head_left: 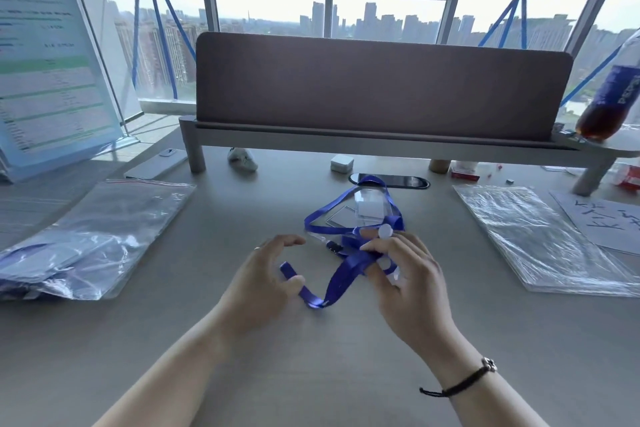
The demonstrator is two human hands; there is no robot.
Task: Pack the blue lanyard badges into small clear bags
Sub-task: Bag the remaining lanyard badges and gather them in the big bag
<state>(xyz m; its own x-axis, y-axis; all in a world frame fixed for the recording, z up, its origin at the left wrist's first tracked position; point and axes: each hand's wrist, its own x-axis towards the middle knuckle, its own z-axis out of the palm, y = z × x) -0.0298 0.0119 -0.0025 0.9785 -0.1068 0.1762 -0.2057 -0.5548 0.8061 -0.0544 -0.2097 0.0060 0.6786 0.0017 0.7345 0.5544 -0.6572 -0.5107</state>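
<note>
A blue lanyard (341, 274) with a clear badge holder (367, 210) lies in the middle of the desk. My right hand (405, 274) grips the gathered strap and a small clear piece beside the white round clip (385, 230). My left hand (266, 277) is curled, its thumb pinching a loop of the strap near the desk. A large zip bag (104, 218) holding packed blue lanyards lies to the left. A stack of small clear bags (540, 236) lies to the right.
A grey desk divider on a raised shelf (381, 87) spans the back. A cola bottle (609, 104) stands on the shelf at right. A phone (156, 163), a white charger (342, 163) and a paper with handwriting (606, 218) lie around.
</note>
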